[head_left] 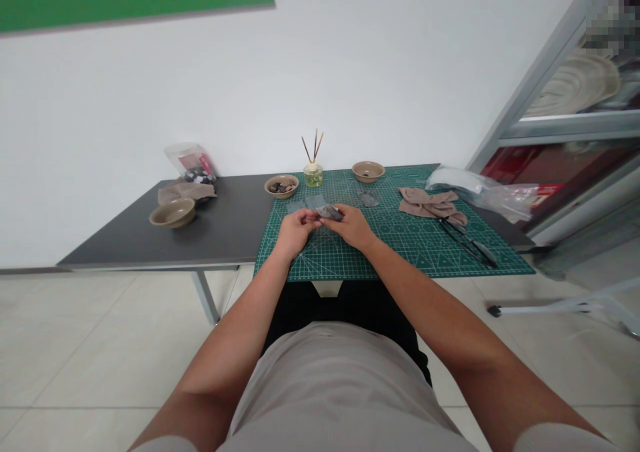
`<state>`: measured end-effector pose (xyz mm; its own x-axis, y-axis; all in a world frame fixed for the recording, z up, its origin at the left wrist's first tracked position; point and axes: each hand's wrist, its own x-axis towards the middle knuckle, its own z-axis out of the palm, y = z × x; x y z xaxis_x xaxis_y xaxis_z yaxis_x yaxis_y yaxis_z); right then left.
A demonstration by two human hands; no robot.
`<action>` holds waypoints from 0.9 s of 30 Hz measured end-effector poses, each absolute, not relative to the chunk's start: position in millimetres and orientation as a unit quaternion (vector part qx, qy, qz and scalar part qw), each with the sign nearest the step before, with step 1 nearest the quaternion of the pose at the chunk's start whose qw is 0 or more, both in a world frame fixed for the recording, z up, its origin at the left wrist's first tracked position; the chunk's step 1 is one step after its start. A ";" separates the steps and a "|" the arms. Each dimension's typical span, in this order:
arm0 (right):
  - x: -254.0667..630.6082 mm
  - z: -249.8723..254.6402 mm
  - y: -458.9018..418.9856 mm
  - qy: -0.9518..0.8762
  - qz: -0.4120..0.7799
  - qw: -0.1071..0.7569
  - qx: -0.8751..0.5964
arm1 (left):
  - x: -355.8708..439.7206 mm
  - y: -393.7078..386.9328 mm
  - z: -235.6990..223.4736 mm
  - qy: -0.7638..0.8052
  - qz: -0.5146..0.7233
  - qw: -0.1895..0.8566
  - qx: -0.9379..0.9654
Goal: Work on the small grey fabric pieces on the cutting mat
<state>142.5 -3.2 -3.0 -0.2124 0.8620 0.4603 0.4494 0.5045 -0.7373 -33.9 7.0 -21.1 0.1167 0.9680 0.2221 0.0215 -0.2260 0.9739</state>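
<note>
Over the green cutting mat (340, 255), my left hand (295, 231) and my right hand (356, 227) meet at a small clear plastic bag (329, 212) with something greyish inside. Both hands are closed, with the fingers pinching the bag; its contents are too small to make out. Just beyond my fingers lie flat clear bags (315, 201). Another small bag (369, 199) with greyish contents lies to the right. Behind my left hand stands a tan bowl (270, 193) of brown and dark stone-like pieces. A second tan bowl (369, 174) at the back has a small dark piece in it.
A reed diffuser (313, 174) stands between the bowls. On the right lie a brown cloth (427, 203), black-framed glasses (467, 244) and a large clear bag (485, 187). A third bowl (173, 214), another cloth (186, 191) and a filled plastic bag (193, 162) are at left.
</note>
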 end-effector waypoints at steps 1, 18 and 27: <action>142.5 -3.3 -3.1 -0.745 0.229 0.447 -0.439 | -33.8 7.2 -21.4 0.418 0.518 0.462 0.587; 139.3 -4.1 -2.2 -0.741 0.147 0.493 -0.432 | -29.9 -0.7 -10.9 0.437 0.551 0.408 0.582; 135.9 -7.0 -7.0 -0.786 0.098 0.414 -0.448 | -24.3 -3.0 -8.8 0.448 0.548 0.380 0.595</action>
